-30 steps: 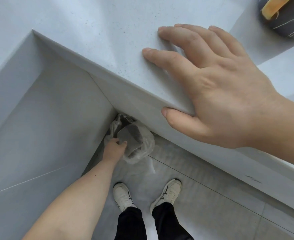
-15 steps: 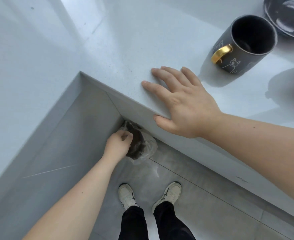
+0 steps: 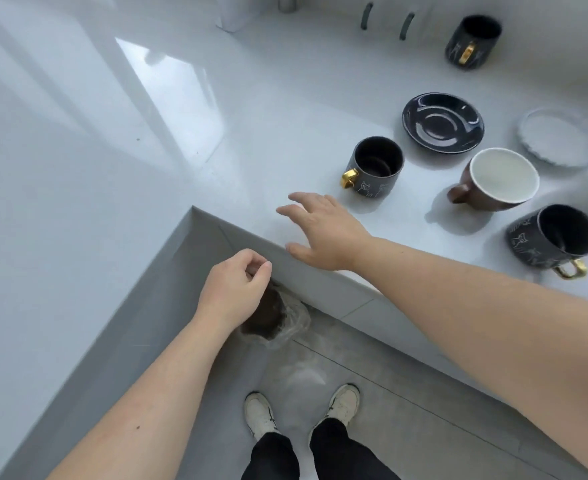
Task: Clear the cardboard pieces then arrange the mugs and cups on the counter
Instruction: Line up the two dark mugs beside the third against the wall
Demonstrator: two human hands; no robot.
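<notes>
Cardboard pieces are not plainly visible on the worktop (image 3: 237, 140) in the head view; the only candidate is a dark wad inside the clear plastic bag (image 3: 287, 320) standing on the floor under the worktop's corner, and what it holds is too blurred to name. Half a second ago the left hand (image 3: 235, 287) was down at that bag's mouth; now it has risen clear of it, fingers curled loosely with the thumb against them, and nothing shows in its grip. The right hand (image 3: 323, 230), which lay flat on the worktop's edge, now hangs spread wide just above it, holding nothing. The view has also lifted to show the crockery: a black mug with a gold handle (image 3: 375, 168) just beyond the right hand, a dark saucer (image 3: 443, 123), a brown cup (image 3: 497, 180), another black mug (image 3: 552, 240) near right and a third (image 3: 472, 41) far off. I judge the clearing finished and the arranging about to start.
</notes>
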